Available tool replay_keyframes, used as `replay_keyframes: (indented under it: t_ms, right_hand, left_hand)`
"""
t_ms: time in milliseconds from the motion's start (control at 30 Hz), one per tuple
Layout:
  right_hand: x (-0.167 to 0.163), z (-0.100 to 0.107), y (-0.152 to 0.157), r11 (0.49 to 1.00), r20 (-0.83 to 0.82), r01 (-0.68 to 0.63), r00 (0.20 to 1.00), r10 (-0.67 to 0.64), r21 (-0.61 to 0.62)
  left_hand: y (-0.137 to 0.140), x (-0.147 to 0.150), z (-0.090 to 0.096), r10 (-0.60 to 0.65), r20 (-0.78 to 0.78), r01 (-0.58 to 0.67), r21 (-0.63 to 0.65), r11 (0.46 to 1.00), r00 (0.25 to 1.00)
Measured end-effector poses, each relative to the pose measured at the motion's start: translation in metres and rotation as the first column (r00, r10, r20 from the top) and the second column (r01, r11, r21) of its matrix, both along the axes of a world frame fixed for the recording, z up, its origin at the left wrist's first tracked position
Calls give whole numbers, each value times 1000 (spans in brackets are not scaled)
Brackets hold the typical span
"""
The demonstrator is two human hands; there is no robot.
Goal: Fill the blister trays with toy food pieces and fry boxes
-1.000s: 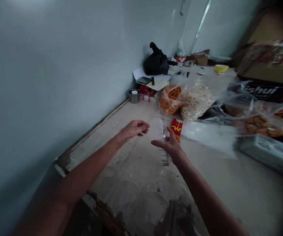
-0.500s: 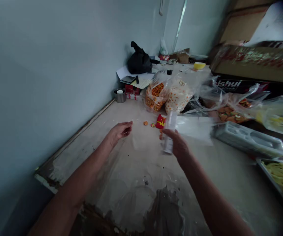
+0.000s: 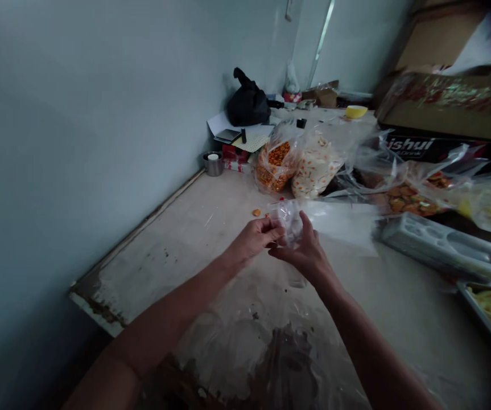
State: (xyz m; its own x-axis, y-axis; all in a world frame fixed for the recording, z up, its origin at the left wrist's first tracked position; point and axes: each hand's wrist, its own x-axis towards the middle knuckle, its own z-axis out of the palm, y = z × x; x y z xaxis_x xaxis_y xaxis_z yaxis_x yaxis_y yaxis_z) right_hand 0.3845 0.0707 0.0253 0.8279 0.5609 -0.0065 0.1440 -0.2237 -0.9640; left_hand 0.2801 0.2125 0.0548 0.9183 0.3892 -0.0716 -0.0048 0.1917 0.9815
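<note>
A clear, shiny plastic piece (image 3: 290,219) is held between my two hands over the middle of the table; its exact kind cannot be made out. My left hand (image 3: 259,234) pinches its left side, with thumb and fingers closed. My right hand (image 3: 307,249) grips it from the right and below, fingers curved around it. Just beyond lies a small orange-brown snack piece (image 3: 256,212). A tiny bit of a red packet (image 3: 281,199) shows behind the plastic, the rest hidden. Flat clear plastic sheeting (image 3: 343,219) lies right of my right hand.
Bags of orange snacks (image 3: 277,165) and pale snacks (image 3: 316,168) stand behind my hands. A metal cup (image 3: 213,165) is near the wall. At right are a grey plastic tray (image 3: 445,242), a metal tray of yellow strips (image 3: 471,304) and cardboard boxes (image 3: 450,105).
My left hand has moved right to meet my right hand and now pinches the plastic, which is turned differently. The red packet has become mostly covered. The view has shifted slightly.
</note>
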Motion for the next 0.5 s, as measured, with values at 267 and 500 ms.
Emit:
replay_keyframes:
  t_ms: [267, 500]
  right_hand:
    - [4, 9, -32, 970, -418, 28, 905, 78, 243]
    - [26, 18, -69, 966, -458, 114, 889, 5, 232]
  left_hand:
    - [-22, 29, -21, 139, -134, -172, -285, 943, 981]
    - [46, 26, -39, 280, -399, -282, 54, 958, 873]
